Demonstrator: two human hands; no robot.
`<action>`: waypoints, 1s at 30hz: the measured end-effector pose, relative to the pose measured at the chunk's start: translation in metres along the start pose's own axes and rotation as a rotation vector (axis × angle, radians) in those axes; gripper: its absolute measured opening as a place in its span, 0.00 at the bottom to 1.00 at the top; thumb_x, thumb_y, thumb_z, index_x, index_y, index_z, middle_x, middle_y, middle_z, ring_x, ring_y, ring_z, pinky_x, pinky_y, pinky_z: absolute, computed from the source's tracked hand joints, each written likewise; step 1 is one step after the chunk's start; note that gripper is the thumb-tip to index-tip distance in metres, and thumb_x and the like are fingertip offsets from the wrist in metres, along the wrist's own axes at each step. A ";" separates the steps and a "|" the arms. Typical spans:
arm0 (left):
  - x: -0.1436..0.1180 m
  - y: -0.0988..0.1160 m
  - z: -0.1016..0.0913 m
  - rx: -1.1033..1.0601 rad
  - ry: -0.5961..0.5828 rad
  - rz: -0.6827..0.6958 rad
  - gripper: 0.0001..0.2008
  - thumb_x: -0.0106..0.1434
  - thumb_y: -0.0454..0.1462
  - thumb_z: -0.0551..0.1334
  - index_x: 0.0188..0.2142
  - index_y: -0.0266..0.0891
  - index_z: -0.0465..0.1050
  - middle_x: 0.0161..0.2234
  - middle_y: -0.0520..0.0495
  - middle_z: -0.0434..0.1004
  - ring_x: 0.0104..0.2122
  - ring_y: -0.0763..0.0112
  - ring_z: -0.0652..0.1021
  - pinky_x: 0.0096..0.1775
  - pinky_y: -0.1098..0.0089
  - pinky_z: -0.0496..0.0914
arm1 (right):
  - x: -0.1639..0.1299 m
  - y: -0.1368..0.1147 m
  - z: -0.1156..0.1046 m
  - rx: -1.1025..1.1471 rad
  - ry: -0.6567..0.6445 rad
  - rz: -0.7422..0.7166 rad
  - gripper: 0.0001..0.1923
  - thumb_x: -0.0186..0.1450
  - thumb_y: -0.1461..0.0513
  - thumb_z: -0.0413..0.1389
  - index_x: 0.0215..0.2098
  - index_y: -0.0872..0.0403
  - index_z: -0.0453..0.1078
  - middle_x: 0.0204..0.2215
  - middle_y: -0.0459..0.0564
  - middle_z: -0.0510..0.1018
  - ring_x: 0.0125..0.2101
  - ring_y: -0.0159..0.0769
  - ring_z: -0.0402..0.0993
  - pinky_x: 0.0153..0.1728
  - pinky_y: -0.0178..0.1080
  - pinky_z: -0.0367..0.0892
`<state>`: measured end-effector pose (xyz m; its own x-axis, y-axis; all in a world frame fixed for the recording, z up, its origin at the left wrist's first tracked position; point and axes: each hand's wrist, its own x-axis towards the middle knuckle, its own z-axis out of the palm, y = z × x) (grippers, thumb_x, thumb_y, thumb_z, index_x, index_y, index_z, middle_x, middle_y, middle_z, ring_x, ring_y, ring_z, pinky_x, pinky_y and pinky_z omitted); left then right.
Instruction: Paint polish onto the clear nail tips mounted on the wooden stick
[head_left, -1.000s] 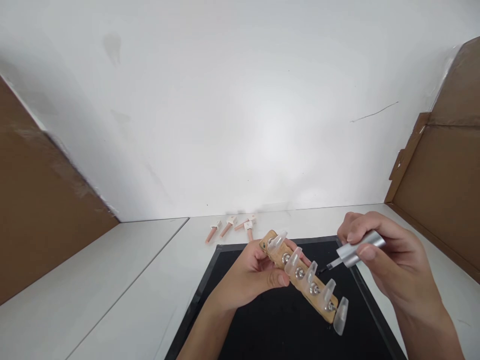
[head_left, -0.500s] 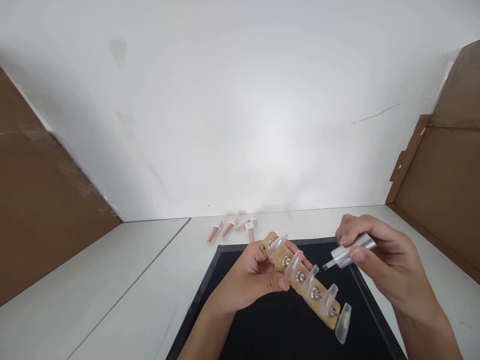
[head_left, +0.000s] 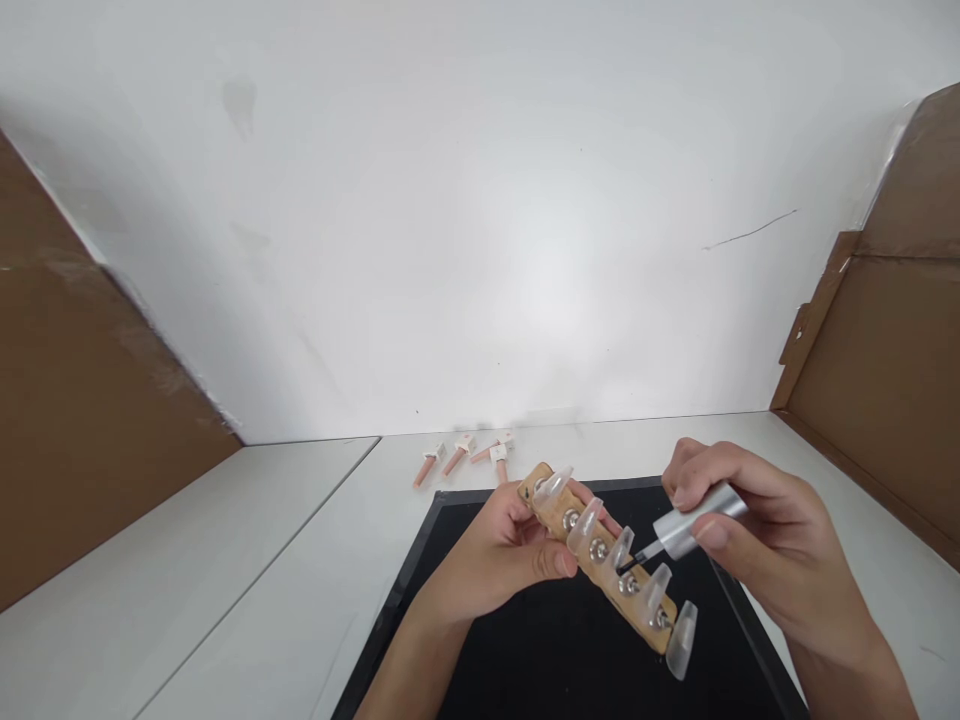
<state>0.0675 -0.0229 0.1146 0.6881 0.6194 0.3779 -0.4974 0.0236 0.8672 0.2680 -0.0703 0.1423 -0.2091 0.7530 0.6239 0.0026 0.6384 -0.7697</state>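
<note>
My left hand [head_left: 499, 555] is closed around the upper end of a wooden nail tip stand [head_left: 559, 513], which slants down to the right. Several clear false nails [head_left: 588, 524] are fixed along it on round metal mounts. Between thumb and fingers, my right hand [head_left: 765, 540] grips a nail polish brush [head_left: 686, 530] by its silver cap. Its dark bristles are at the lower end of the middle false nail [head_left: 621, 548]; whether they touch it is hard to tell.
A black mat [head_left: 570, 660] lies under my hands on the white table [head_left: 277, 590]. Several pink-handled pieces with white blocks [head_left: 457, 455] lie behind it. Brown cardboard walls stand at left [head_left: 90, 400] and right [head_left: 877, 370], with a white wall [head_left: 480, 220] at the back.
My right hand has brought the brush left and down, from the middle false nail's upper edge to its lower end. The left hand and stand have barely shifted.
</note>
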 end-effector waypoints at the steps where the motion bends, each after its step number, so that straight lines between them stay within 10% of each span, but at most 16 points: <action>1: 0.000 0.000 0.000 0.006 0.000 0.004 0.13 0.54 0.34 0.69 0.40 0.41 0.79 0.36 0.53 0.82 0.35 0.79 0.80 0.36 0.84 0.73 | 0.000 0.000 0.000 -0.005 0.001 0.004 0.08 0.66 0.52 0.56 0.32 0.46 0.69 0.23 0.41 0.68 0.22 0.30 0.63 0.24 0.32 0.61; 30: -0.003 0.001 0.001 0.137 0.050 -0.014 0.12 0.53 0.39 0.70 0.37 0.39 0.79 0.33 0.47 0.80 0.32 0.69 0.79 0.35 0.70 0.75 | 0.001 0.004 -0.003 -0.019 0.091 0.018 0.05 0.65 0.56 0.58 0.32 0.47 0.72 0.23 0.43 0.70 0.23 0.32 0.65 0.25 0.34 0.63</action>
<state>0.0655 -0.0255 0.1148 0.6655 0.6584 0.3515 -0.4086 -0.0726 0.9098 0.2706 -0.0671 0.1402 -0.1189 0.7755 0.6201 0.0239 0.6265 -0.7790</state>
